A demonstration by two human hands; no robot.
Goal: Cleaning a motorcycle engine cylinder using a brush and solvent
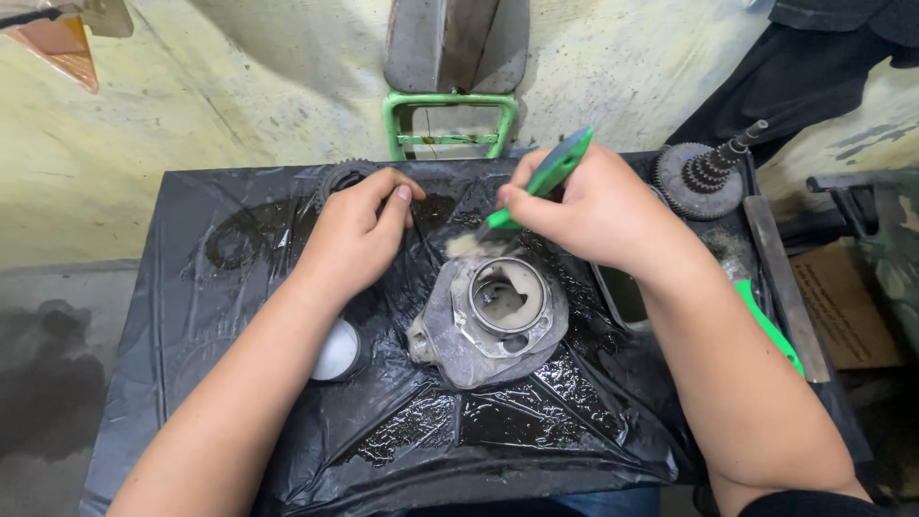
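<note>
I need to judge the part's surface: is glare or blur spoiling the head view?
Head view: sharp overall; wet black plastic sheet throws patchy glare; metal housing evenly lit, its bore shadowed; brush in right hand slightly soft at the bristles; left hand crisp.

Head view — steep, close, looking down.

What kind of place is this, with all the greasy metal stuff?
Probably a small repair workshop for engines or machines. An oily metal housing lies on a table covered in black plastic sheet, the right hand holds a green brush, and a gear shaft stands nearby.
</note>
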